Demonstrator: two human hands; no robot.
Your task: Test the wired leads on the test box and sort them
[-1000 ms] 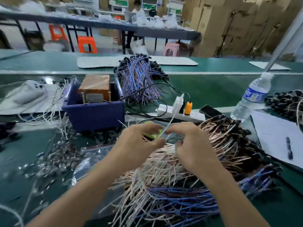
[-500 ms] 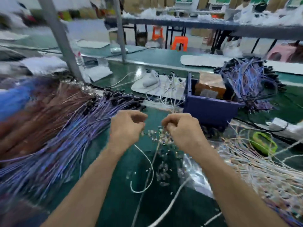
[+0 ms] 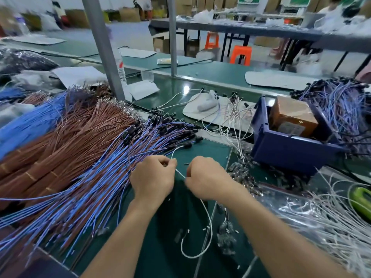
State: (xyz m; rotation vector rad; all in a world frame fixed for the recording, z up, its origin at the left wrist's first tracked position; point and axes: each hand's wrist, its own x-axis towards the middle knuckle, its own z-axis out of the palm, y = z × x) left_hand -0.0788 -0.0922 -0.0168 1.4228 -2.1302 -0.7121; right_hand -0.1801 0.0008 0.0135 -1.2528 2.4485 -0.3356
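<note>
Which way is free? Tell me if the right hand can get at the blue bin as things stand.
Probably yes. The right hand is shut on a white lead, but the blue bin sits just beyond it to the right, over low loose parts only.

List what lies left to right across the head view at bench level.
Bundle of brown wired leads → spread of blue-violet leads with black ends → left hand → right hand, both pinching one white lead → dark blue plastic bin → green oval object.
</note>
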